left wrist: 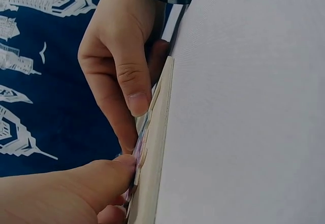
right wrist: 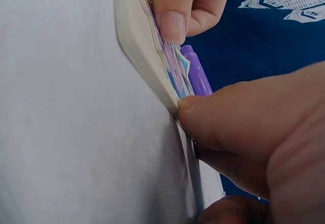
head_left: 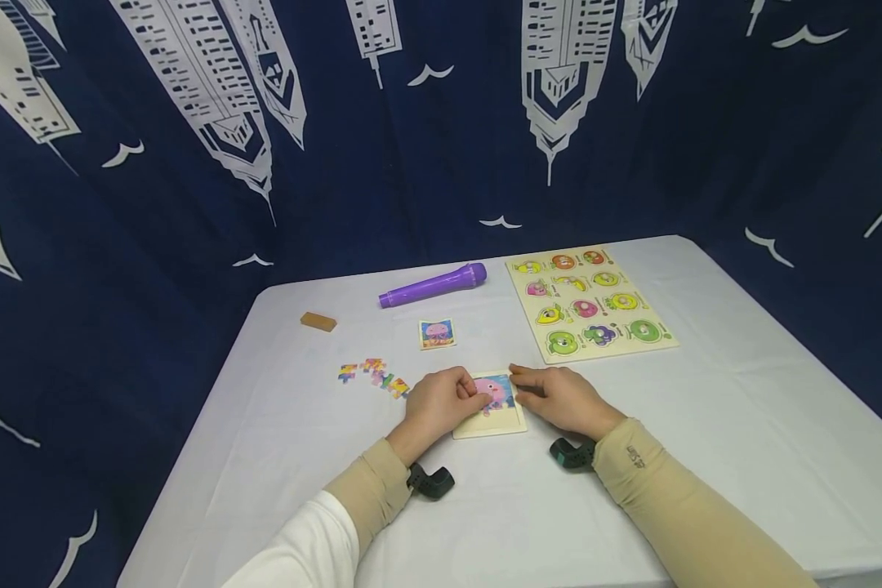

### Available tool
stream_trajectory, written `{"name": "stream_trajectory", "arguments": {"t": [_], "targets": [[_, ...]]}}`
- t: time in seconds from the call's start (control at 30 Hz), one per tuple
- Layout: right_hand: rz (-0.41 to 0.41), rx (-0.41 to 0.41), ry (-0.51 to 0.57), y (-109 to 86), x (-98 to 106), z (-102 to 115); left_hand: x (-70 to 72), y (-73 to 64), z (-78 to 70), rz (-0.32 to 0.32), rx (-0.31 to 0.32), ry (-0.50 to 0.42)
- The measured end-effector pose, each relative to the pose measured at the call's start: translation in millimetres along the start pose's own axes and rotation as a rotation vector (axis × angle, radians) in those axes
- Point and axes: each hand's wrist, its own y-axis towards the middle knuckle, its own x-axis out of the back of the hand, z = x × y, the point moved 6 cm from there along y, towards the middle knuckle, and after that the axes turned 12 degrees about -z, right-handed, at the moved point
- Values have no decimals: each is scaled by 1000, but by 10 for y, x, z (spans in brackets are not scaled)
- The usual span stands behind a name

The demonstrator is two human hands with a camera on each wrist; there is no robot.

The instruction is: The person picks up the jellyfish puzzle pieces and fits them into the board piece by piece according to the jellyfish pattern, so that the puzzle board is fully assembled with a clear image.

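Note:
A small jigsaw board (head_left: pixel 510 425) lies flat on the table between both hands. Its far part bears a pink and blue picture (head_left: pixel 500 390); a bare wooden strip shows along its near side. Over the picture, my left hand (head_left: pixel 441 400) has its thumb on the pieces and its index finger bent close beside it, pinching a puzzle piece (left wrist: pixel 135 176) largely hidden by them. From the right, my right hand (head_left: pixel 562 396) touches the board's side edge, thumb (right wrist: pixel 195 107) against it and index finger extended along the far corner.
Several loose jigsaw pieces (head_left: pixel 382 377) are scattered on the left. Behind the board lie a small picture card (head_left: pixel 437 333) and a purple toy microphone (head_left: pixel 434 286). A brown block (head_left: pixel 318 322) is at the far left, a wooden fruit puzzle (head_left: pixel 529 327) at the far right.

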Motion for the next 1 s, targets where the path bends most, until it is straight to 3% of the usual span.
{"name": "stream_trajectory", "arguments": {"t": [0.27,1.0], "targets": [[16,-29,12,-4,-3,24,18,-18,-3,-11,-22,10],[9,-16,6,-18,20,19,37,-32,-35,-11,-38,-33]]}}
